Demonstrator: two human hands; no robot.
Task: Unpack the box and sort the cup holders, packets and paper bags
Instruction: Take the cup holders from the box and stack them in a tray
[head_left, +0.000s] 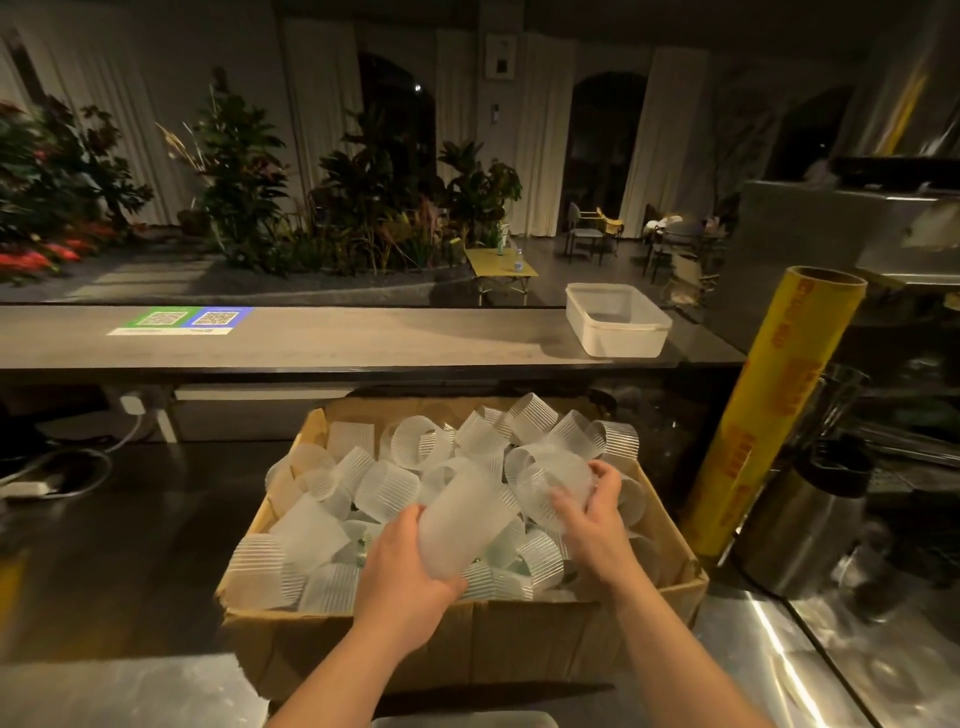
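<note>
at a dim steel counter (769, 649), left hand (402, 577) grips stacked cup holders (465, 525); right hand (589, 525) clasps another holder (553, 480) above the box (519, 644).

Both bare hands over an open brown cardboard box (519, 639) heaped with frosted, ribbed translucent plastic cup holders (387, 488). Left hand (402, 577) wrapped around a nested stack of smooth frosted sleeves (467, 522), fingers (410, 519) curled along its side. Right hand (592, 525) pinching one ribbed sleeve (553, 486) just beyond the fingertips (602, 470). Right of those, an upright yellow cling-film roll (779, 410).
</note>
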